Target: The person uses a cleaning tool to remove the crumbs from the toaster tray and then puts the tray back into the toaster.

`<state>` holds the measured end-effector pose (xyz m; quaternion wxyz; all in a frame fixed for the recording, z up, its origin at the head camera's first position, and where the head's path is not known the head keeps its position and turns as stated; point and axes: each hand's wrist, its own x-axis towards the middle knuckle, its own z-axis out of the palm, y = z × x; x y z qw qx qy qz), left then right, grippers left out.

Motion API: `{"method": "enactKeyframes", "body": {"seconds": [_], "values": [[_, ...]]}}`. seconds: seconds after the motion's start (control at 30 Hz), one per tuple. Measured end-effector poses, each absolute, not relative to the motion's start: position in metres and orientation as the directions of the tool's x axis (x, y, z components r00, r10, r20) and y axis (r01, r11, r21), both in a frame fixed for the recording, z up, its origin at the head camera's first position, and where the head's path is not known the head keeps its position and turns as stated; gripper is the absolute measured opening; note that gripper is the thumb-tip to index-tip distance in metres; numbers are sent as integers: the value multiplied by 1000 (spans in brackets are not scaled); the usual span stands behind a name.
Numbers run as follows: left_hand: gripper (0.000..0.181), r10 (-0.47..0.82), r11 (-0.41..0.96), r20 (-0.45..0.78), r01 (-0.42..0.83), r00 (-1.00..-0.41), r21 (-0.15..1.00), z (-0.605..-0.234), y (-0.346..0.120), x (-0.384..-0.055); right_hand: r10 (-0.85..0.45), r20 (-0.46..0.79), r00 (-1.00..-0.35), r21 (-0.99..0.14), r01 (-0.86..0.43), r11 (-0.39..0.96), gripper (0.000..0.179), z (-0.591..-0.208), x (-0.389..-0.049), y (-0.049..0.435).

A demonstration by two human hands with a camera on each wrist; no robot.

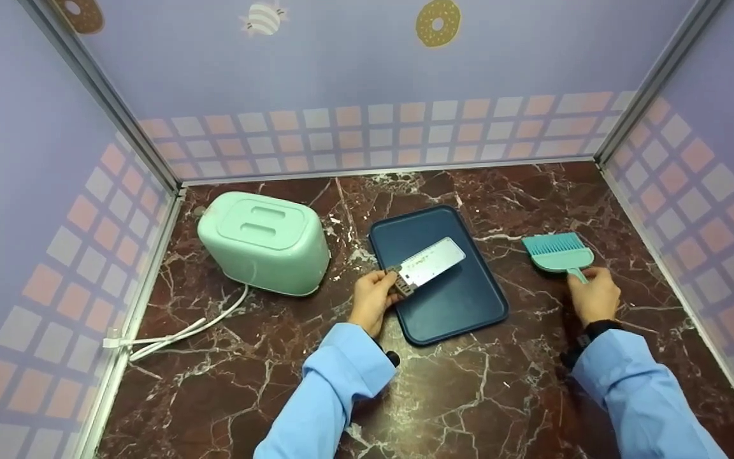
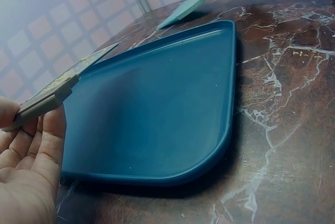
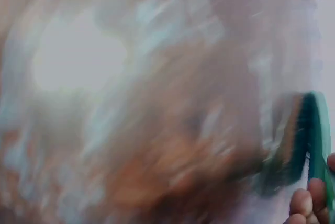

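My left hand (image 1: 372, 298) pinches the brown end of a flat metal crumb tray (image 1: 434, 260), thumb on top and fingers underneath. It is held over a dark blue serving tray (image 1: 453, 325), and the left wrist view shows yellowish crumbs along the crumb tray (image 2: 57, 87). Off to the right, my right hand (image 1: 594, 296) grips the short handle of a mint-green brush (image 1: 563, 258), whose bristles point away from me. In the blurred right wrist view, fingers hold the green brush (image 3: 319, 130) at the right edge.
A mint-green toaster (image 1: 265, 245) stands at the left, its white cord (image 1: 214, 322) running toward the left wall. White crumbs (image 1: 335, 220) are scattered on the marbled brown table (image 1: 265, 382) beside it. Patterned panels (image 1: 367, 76) enclose the back and sides.
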<state>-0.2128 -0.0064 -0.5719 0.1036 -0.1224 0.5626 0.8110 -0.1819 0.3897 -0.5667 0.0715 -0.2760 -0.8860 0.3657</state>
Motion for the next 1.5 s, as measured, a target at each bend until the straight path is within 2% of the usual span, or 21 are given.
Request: {"method": "enactKeyframes", "body": {"seconds": [0.13,0.4,0.57,0.77,1.13,1.5], "values": [[20,30,-336,-324,-315,-946,888,-572,-8,-213,563,-67,-824,-750,414,516,49,-551,-186,389],[17,36,-342,-328,-320,-944,884,-573,-10,-214,583,-70,-809,-798,396,455,40,-513,-192,385],[18,39,-325,-323,-318,-946,891,-575,-13,-213,508,71,-858,-762,282,583,38,-499,-192,384],[19,39,-325,-318,-313,-947,892,-575,-13,-213,359,240,-902,-643,130,755,39,-499,-197,382],[21,55,-301,-321,-322,-945,897,-576,-13,-213,213,181,-960,-560,78,825,40,-514,-202,384],[22,50,-283,-314,-315,-948,906,-574,-16,-212,209,255,-944,-548,37,835,34,-519,-202,383]]}}
